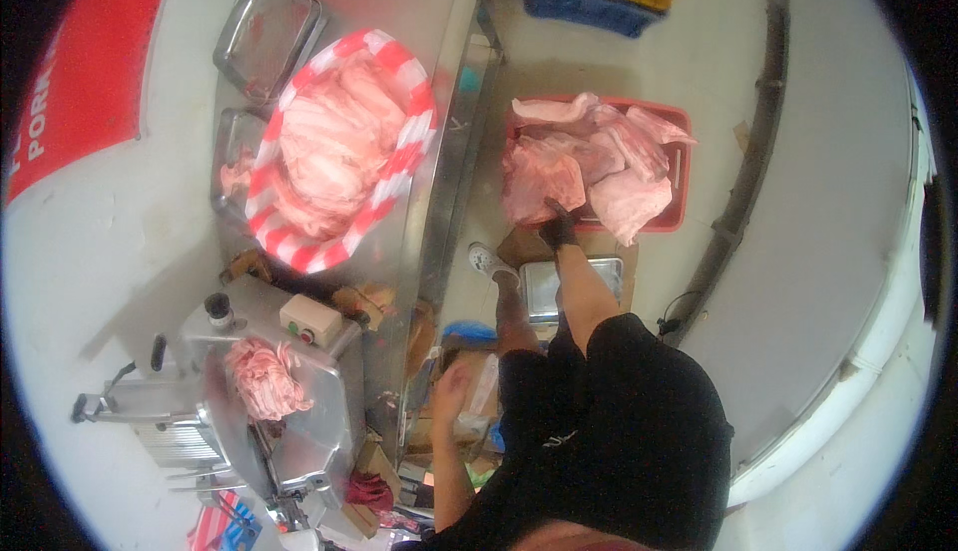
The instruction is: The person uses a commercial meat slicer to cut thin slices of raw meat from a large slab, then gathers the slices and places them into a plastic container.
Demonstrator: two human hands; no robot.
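My right hand, in a dark glove, grips the near edge of a large slab of raw meat. That slab lies at the left side of a red plastic crate on the floor. Other raw meat pieces are heaped in the crate, and some overhang its rim. A pale, fatty piece is just right of the gripped slab. My bare left hand hangs beside the steel table, apart from the meat; its fingers are blurred.
A steel table on the left bears a red-and-white plastic-lined container of pale meat and metal trays. Below it stands a meat slicer with sliced meat. A flat metal platform lies by my feet; stacked crates stand beyond.
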